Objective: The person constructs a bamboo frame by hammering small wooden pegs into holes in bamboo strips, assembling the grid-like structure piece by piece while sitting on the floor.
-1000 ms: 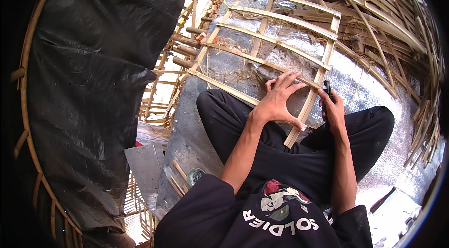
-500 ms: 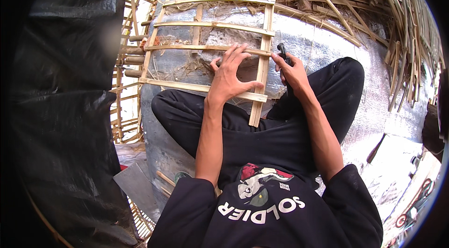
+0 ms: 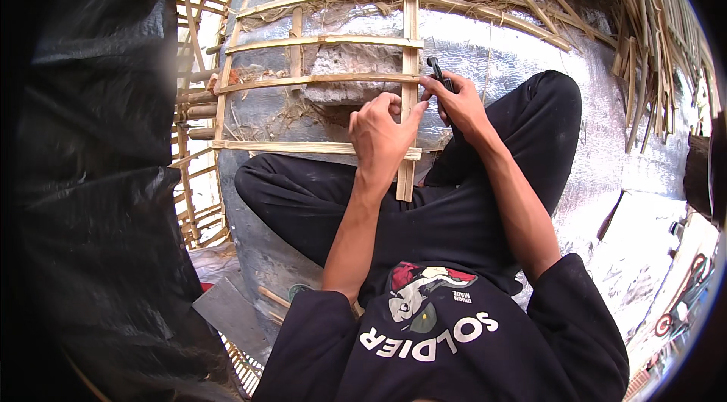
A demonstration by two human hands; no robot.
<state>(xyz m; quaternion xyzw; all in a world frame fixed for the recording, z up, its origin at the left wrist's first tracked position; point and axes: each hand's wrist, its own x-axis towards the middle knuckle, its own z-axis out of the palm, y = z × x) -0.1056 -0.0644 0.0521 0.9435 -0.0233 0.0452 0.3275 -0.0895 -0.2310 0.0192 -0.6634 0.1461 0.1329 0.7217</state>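
Observation:
A ladder-like frame of split bamboo slats (image 3: 303, 41) lies before my crossed legs, with several crosspieces joined to a long upright slat (image 3: 410, 31) on its right. My left hand (image 3: 379, 134) is at this upright, above the lowest crosspiece (image 3: 303, 147). Its fingers are curled and its thumb reaches across the upright toward my other hand; anything pinched there is too small to tell. Just right of the upright, my right hand (image 3: 460, 105) grips a black hand tool (image 3: 435, 66) with a curved head, its exact kind unclear. The right fingertips are close to a crosspiece's end.
Under the frame are a silvery sheet (image 3: 522, 46) and a rough pale block (image 3: 352, 72). Loose bamboo strips (image 3: 659, 46) are heaped at far right. A black plastic sheet (image 3: 98, 175) hangs at left beside a bamboo lattice (image 3: 198, 197). A grey plate (image 3: 236, 312) lies lower left.
My left hand has gone from spread fingers over a crosspiece to curled fingers at the upright, close to my right hand. My right hand still holds the black tool. The view has shifted slightly.

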